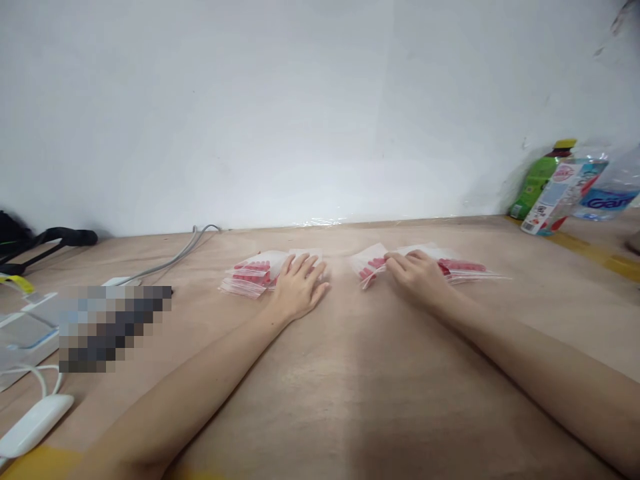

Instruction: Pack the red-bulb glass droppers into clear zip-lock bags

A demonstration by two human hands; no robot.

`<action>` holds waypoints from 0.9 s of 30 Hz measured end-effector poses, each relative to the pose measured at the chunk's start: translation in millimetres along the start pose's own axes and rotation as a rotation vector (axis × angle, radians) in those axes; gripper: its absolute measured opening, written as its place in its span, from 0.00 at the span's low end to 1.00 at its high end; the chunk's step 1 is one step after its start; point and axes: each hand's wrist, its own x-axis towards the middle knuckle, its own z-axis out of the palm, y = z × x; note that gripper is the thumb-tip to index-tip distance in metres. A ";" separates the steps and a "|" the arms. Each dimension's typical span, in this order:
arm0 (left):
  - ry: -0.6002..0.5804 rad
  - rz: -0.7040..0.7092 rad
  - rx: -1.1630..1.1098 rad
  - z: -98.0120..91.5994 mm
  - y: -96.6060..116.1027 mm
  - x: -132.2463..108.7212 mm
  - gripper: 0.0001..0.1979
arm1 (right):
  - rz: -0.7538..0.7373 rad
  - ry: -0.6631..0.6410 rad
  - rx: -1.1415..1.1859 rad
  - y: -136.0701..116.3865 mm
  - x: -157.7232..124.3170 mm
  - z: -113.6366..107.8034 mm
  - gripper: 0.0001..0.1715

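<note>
My left hand (299, 290) lies flat with its fingers spread over the right part of a pile of small clear zip bags (251, 272) that hold red pieces. Part of that pile is hidden under the palm. To the right, my right hand (419, 277) has its fingers bent and pinched at the edge of another clear zip bag (371, 265) with red pieces. More bags with red pieces (467, 267) stick out on the far side of this hand. What kind the red pieces are is too small to tell.
At the right back, a green bottle (537, 180), a carton-like pack (563, 197) and a clear bottle with a blue label (605, 200) stand by the wall. Grey cables (183, 253), a power strip (35, 327) and a white adapter (37, 425) lie at left.
</note>
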 end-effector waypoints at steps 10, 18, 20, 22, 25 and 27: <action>-0.153 -0.201 -0.036 1.9 -3.7 -6.0 0.19 | 0.287 -0.195 -0.058 60.3 -75.6 -19.1 0.06; -0.208 -0.011 -0.306 7.2 8.2 10.2 0.18 | 0.272 -0.100 -0.023 50.7 -75.2 -41.6 0.18; -0.207 0.020 -0.343 11.0 17.9 16.9 0.19 | 0.179 -0.021 0.068 35.4 -59.7 -43.7 0.20; -0.197 0.041 -0.382 14.3 28.8 23.0 0.21 | 0.084 -0.011 0.156 16.7 -41.6 -41.9 0.16; -0.158 0.034 -0.430 17.4 40.2 27.1 0.23 | -0.009 -0.066 0.227 -8.8 -15.6 -30.9 0.15; -0.123 0.000 -0.449 18.8 41.0 24.9 0.24 | -0.028 -0.107 0.242 -19.3 -2.5 -19.7 0.14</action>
